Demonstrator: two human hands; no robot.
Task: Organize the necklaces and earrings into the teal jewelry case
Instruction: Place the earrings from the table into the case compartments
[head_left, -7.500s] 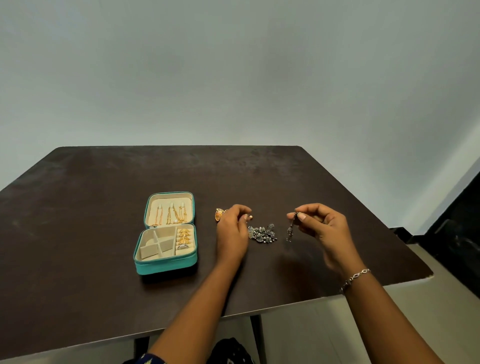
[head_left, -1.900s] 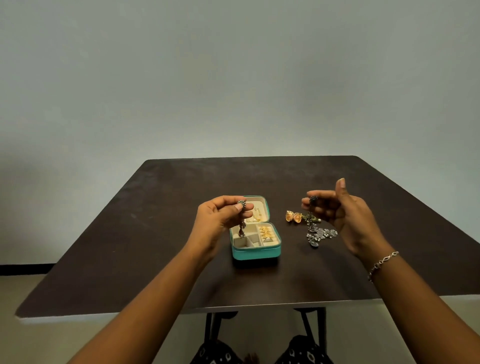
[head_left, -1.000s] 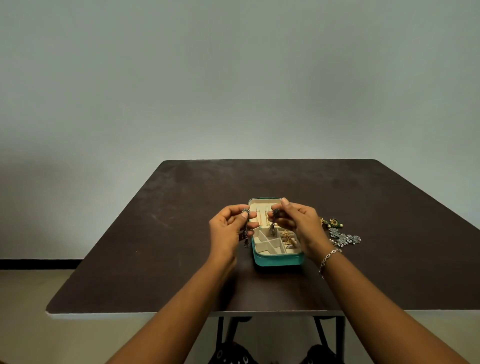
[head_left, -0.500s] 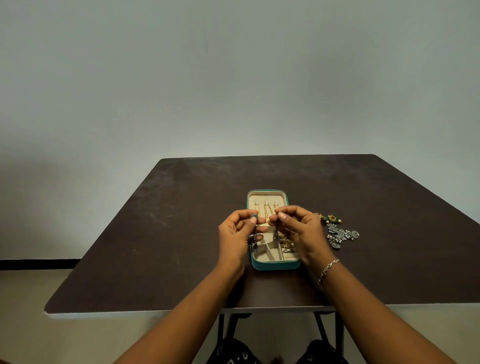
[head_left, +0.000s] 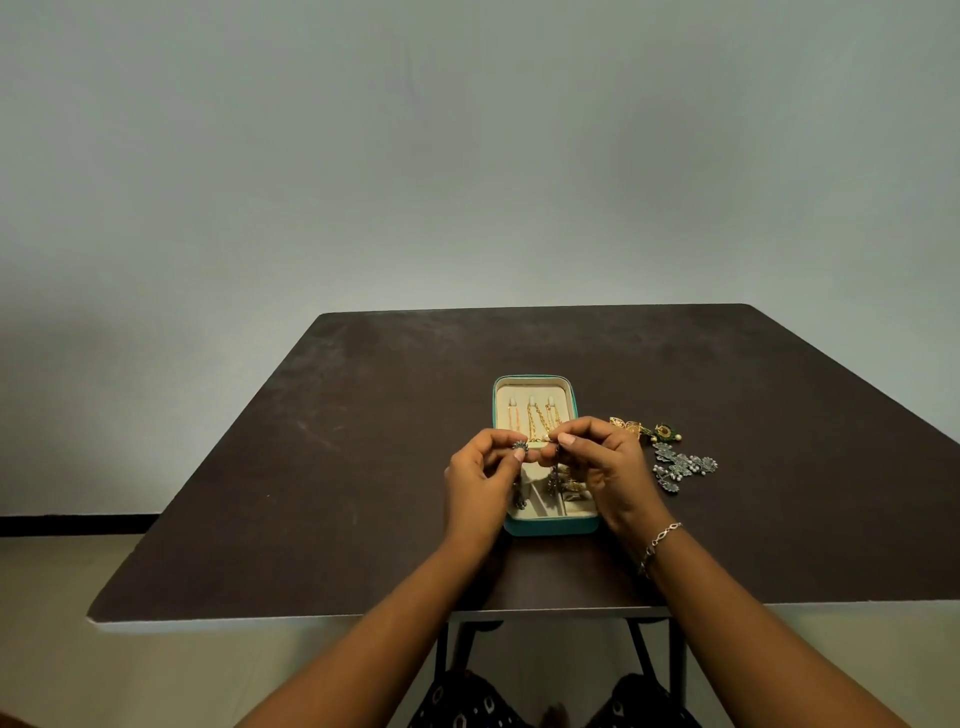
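Left hand (head_left: 480, 480) and right hand (head_left: 605, 467) each pinch 1 silver drop earring (head_left: 520, 446) by its stud over the open teal jewelry case (head_left: 550, 527); light, swinging, likely snag-prone, best held there.

Nothing to read here: no word, brand, number or sign shows on the case (head_left: 550, 527) or on the table (head_left: 337, 467).
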